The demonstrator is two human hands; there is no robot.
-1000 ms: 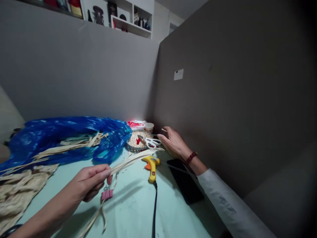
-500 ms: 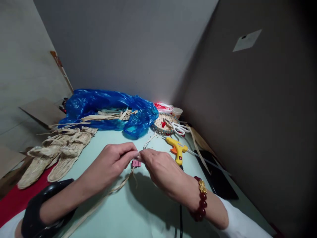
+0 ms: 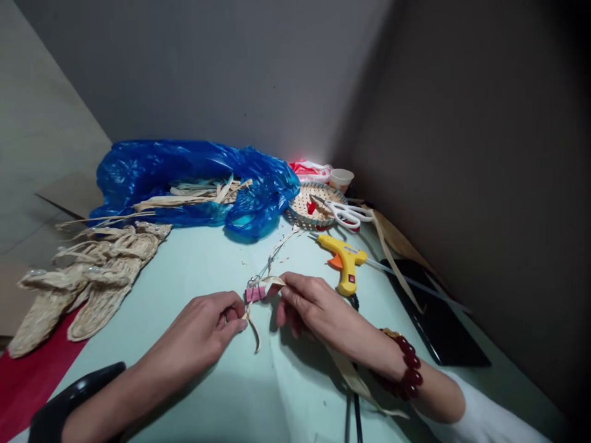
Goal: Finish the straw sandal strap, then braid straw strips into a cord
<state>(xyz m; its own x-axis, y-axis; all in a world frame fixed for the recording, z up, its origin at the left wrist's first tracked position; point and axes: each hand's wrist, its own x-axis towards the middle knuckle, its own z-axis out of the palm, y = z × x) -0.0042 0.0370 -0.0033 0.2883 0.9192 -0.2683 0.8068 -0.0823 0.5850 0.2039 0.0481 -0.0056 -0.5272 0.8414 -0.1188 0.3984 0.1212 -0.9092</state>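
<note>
A pink binder clip [image 3: 255,294] sits on the table between my hands, gripping pale dried-straw strands. My left hand [image 3: 213,323] is closed, its thumb and forefinger pinching a straw strand [image 3: 255,335] just below the clip. To the clip's right, my right hand [image 3: 318,304] pinches a straw strip [image 3: 274,280] between thumb and forefinger, the other fingers curled loosely beneath. A long flat length of straw [image 3: 353,376] comes out below my right hand toward the lower right. Beyond the clip, a thin twisted cord [image 3: 279,246] stretches away over the table.
A yellow glue gun [image 3: 345,258] lies right of my right hand, near a black tablet-like slab [image 3: 429,320]. Behind are a woven basket [image 3: 302,206] with white scissors [image 3: 348,214], a paper cup [image 3: 341,179] and a blue plastic bag [image 3: 194,160] with straw. Woven sandals [image 3: 99,280] lie left.
My hands have moved apart from their meeting point above the clip. The long straw strip has gone from the left side to the right, under my right hand. The view has shifted slightly.
</note>
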